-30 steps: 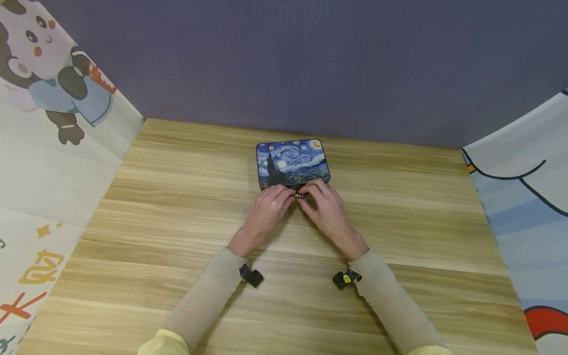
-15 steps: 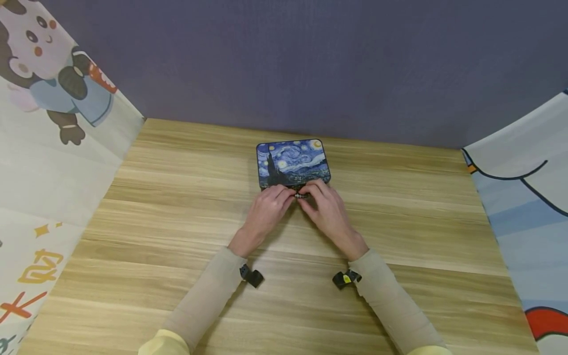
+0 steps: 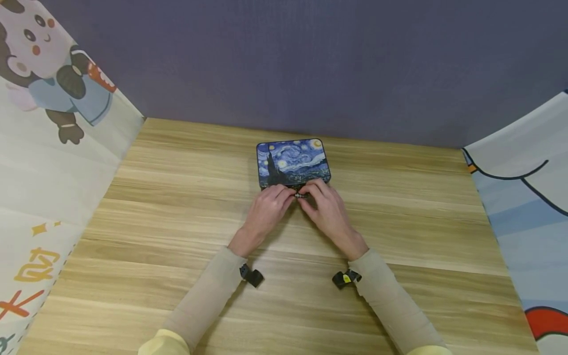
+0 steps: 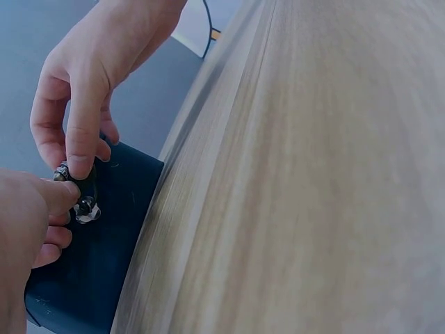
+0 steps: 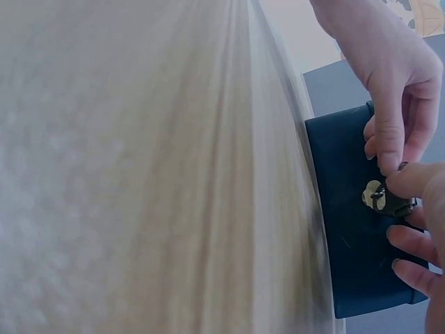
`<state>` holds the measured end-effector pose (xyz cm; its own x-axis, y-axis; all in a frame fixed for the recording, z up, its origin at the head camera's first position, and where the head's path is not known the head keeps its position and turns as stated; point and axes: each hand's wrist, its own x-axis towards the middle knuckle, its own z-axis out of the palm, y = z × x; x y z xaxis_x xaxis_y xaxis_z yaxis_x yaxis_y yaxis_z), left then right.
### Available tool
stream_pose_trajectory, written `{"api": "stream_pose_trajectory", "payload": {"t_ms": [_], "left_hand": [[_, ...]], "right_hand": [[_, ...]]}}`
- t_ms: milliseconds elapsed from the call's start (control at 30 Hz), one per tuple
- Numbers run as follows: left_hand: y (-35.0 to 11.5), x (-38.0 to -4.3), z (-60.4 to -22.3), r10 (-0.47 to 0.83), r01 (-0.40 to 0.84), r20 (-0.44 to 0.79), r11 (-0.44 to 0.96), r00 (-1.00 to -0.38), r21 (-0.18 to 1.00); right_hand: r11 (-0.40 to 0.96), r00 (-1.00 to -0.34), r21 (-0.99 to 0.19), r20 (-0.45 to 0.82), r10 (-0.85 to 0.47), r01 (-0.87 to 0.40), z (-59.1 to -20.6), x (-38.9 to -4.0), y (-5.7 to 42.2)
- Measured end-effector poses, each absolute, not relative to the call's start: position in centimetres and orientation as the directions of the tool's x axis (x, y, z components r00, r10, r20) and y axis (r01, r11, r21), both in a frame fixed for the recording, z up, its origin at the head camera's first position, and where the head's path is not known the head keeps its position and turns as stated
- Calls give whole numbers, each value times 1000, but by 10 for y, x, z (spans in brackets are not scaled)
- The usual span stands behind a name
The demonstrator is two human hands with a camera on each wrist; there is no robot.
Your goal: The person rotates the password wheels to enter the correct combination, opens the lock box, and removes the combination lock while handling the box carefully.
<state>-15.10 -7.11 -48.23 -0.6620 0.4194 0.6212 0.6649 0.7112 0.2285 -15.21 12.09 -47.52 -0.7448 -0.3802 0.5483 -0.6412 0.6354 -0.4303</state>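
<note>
A box (image 3: 293, 162) with a blue starry-night painting on its lid stands near the back of the table, lid down. On its dark front (image 5: 354, 243), a small dark combination padlock (image 5: 398, 203) hangs at a metal latch plate (image 5: 370, 195). My left hand (image 3: 267, 206) pinches one end of the padlock between thumb and forefinger. From the other side, my right hand (image 3: 325, 204) pinches it too, thumb below and fingertips above. A row of silver dials shows between the fingertips in the head view. Fingers hide part of the padlock in both wrist views.
The wood-grain table (image 3: 177, 207) extends around the box on both sides and in front. A dark blue panel (image 3: 301, 69) rises behind it. Printed cartoon sheets (image 3: 40, 162) hang at left and right. Small black cameras (image 3: 254, 277) sit at both wrists.
</note>
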Motion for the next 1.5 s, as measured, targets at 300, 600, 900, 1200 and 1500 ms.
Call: {"api": "stream_pose_trajectory", "payload": {"t_ms": [300, 600, 900, 1200, 1500], "left_hand": [[-71, -151, -482, 421, 665, 622, 713, -661, 224], [-72, -150, -482, 420, 662, 620, 715, -663, 223], [-72, -151, -482, 422, 661, 613, 714, -668, 228], [-71, -151, -482, 419, 661, 617, 715, -667, 229], [-71, -150, -481, 420, 662, 618, 715, -665, 225]], "right_hand": [[638, -746, -428, 545, -383, -640, -475, -152, 121], [631, -733, -420, 561, -384, -652, -475, -153, 121], [638, -734, -414, 560, -384, -649, -476, -153, 121], [637, -741, -423, 552, -382, -644, -474, -153, 121], [637, -737, -421, 558, -380, -647, -474, -153, 121]]}}
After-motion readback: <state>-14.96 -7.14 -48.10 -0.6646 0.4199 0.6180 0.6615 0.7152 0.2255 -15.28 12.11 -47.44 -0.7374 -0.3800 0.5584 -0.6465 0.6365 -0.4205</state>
